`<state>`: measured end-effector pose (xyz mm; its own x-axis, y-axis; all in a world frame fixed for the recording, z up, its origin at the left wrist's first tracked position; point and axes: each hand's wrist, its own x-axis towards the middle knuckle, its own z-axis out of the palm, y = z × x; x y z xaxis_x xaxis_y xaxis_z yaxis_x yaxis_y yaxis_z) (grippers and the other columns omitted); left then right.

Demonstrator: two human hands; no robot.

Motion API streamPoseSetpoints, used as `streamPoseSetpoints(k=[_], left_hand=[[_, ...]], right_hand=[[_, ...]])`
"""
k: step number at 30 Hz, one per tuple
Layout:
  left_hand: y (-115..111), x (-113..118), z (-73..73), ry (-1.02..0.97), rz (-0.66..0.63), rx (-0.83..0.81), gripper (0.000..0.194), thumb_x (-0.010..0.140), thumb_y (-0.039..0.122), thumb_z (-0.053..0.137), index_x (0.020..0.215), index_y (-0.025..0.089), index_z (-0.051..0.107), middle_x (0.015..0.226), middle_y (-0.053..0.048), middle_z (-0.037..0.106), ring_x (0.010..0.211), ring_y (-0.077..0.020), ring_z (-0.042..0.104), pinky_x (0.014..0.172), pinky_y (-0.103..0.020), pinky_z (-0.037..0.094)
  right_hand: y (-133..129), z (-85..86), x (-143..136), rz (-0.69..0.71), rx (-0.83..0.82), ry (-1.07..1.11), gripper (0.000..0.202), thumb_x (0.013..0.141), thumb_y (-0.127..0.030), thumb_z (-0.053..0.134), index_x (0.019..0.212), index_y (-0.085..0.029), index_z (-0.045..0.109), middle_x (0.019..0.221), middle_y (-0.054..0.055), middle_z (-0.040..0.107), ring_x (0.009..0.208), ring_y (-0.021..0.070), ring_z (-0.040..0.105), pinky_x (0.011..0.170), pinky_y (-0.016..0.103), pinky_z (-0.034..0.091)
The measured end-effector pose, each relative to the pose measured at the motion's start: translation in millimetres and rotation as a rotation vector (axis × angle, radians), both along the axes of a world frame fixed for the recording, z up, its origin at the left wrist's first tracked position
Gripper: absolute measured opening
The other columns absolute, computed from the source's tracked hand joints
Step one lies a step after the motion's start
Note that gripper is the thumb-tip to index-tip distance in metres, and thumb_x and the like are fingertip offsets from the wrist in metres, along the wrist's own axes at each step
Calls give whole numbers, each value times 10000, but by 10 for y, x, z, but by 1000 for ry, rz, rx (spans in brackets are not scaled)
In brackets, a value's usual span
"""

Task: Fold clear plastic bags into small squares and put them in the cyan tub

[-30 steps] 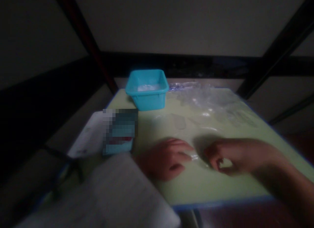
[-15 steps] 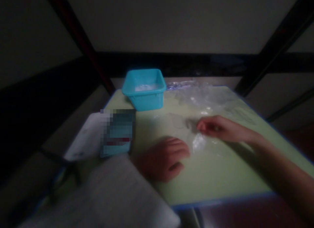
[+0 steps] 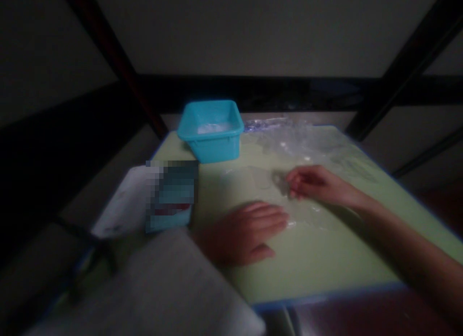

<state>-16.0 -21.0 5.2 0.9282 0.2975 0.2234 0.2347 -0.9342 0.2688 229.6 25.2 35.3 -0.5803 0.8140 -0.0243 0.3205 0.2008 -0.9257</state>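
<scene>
My left hand (image 3: 249, 235) lies palm down on the table, fingers stretched out and touching the edge of a thin clear plastic sheet or bag (image 3: 262, 178). Over the same plastic, a little farther off and to the right, is my right hand (image 3: 307, 184). Its fingers are curled together, and whatever may be between them is hidden. The plastic is see-through and its outline is hard to make out; glints show beside both hands.
A turquoise plastic basin (image 3: 219, 150) with something whitish inside stands at the back left. More crumpled clear plastic (image 3: 307, 141) covers the back right of the yellow-green table (image 3: 311, 263). At left are a blurred-out phone-like item (image 3: 173, 196) and a white sheet (image 3: 123, 201).
My left hand has flattened, its fingers stretching forward and to the right. My right hand has shifted slightly left, with its fingers turned more downward. The glare on the plastic between them has shrunk.
</scene>
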Motion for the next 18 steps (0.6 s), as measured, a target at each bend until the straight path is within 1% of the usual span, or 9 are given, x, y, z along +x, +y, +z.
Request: streamPoseSetpoints(k=[2, 5, 7, 10, 14, 18], left_hand=[[1, -6, -8, 19, -1, -10, 542, 924, 431, 438, 1357, 109, 389, 1398, -144, 458, 1351, -231, 339, 1126, -404, 241], [-3, -12, -16, 44, -16, -38, 623, 913, 466, 445, 1405, 108, 313, 1445, -144, 391, 1376, -231, 291, 1143, -411, 202], [-6, -16, -22, 55, -23, -65, 667, 904, 486, 453, 1433, 127, 260, 1476, -135, 338, 1394, -229, 251, 1150, -421, 179], [-6, -22, -32, 64, -26, -103, 699, 895, 499, 465, 1446, 137, 234, 1497, -137, 289, 1401, -236, 231, 1155, -430, 162], [-1, -25, -37, 53, -26, -131, 711, 884, 506, 483, 1446, 143, 241, 1495, -140, 289, 1399, -246, 236, 1153, -446, 168], [1, -36, -40, 27, -33, -140, 711, 877, 519, 486, 1443, 157, 251, 1487, -139, 309, 1396, -245, 243, 1150, -455, 180]], right_hand=[[17, -52, 4, 14, -36, -2, 232, 814, -340, 613, 927, -145, 559, 731, 38, 658, 590, 121, 599, 551, 259, 483], [40, -113, 14, -30, -64, 10, 238, 795, -338, 640, 915, -149, 558, 726, 33, 660, 595, 127, 612, 551, 260, 485], [45, -131, 9, -59, -81, 37, 247, 790, -347, 648, 917, -155, 557, 727, 31, 666, 607, 132, 622, 558, 262, 488], [42, -140, -21, -54, -140, 94, 281, 775, -366, 663, 931, -159, 554, 738, 29, 674, 624, 134, 635, 573, 265, 495], [67, -168, -49, -36, -214, 120, 325, 720, -384, 716, 889, -160, 552, 709, 18, 667, 620, 135, 638, 589, 277, 508], [111, -205, -13, -117, -186, 118, 316, 708, -393, 727, 843, -169, 551, 675, 7, 650, 602, 131, 629, 585, 281, 510]])
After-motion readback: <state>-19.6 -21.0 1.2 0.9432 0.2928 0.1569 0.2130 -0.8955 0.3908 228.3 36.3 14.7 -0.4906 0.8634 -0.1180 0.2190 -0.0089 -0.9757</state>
